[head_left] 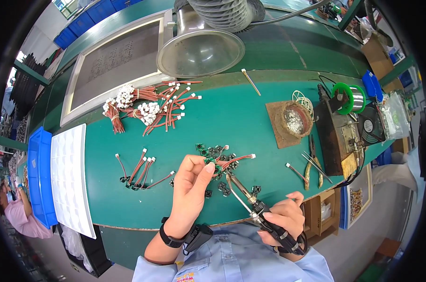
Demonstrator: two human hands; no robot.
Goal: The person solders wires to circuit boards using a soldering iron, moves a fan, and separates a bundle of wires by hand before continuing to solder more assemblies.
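My left hand [190, 185] pinches a small green circuit board [210, 161] between thumb and fingertips. Red and black wires [236, 161] with a white plug run out beside it; I cannot tell whether they are joined to this board. Wrapped round the black handle of a soldering iron [242, 189], with a thin feed tube alongside its shaft, is my right hand [286, 220]. The iron's tip is close to the board; contact cannot be made out. Several small black components with green boards [223, 189] lie around and under my left hand.
Wired boards [134, 184] lie at left, below bundles of red-wired connectors [147, 113]. A white tray [72, 178] and blue bin [40, 174] stand far left. Rightward are a solder-scrap bowl [295, 121], pliers [311, 164], tweezers [317, 168] and a solder spool [349, 98]. An extractor hood [201, 51] hangs behind.
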